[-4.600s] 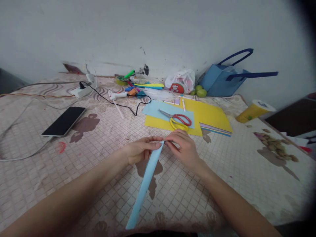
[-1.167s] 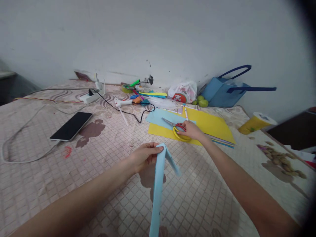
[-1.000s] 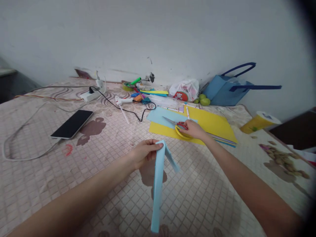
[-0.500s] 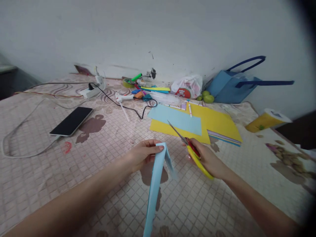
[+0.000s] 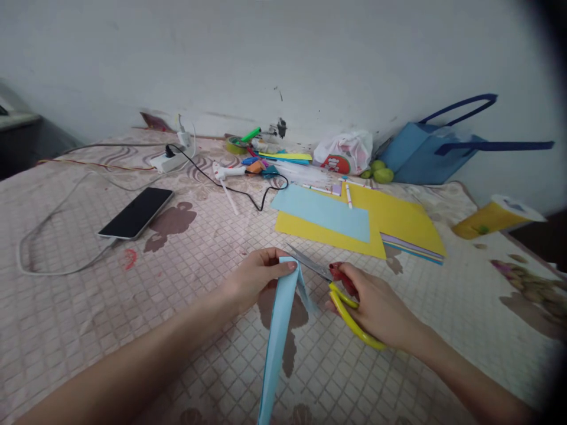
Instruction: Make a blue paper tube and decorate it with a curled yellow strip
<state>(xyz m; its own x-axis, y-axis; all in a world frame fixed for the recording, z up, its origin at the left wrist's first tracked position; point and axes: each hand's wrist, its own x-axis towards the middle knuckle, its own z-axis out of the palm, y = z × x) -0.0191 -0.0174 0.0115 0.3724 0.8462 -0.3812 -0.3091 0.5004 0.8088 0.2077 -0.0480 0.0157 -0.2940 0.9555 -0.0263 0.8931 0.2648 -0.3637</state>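
We've got the blue strip folded — our left hand pinches it above the tabletop, our right hand grips the scissors — blades near the fold, no cut visible yet.

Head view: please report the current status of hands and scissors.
Left hand pinching folded blue strip. Right hand holding scissors, blades pointing toward strip. Left fingertips appear close to blades.
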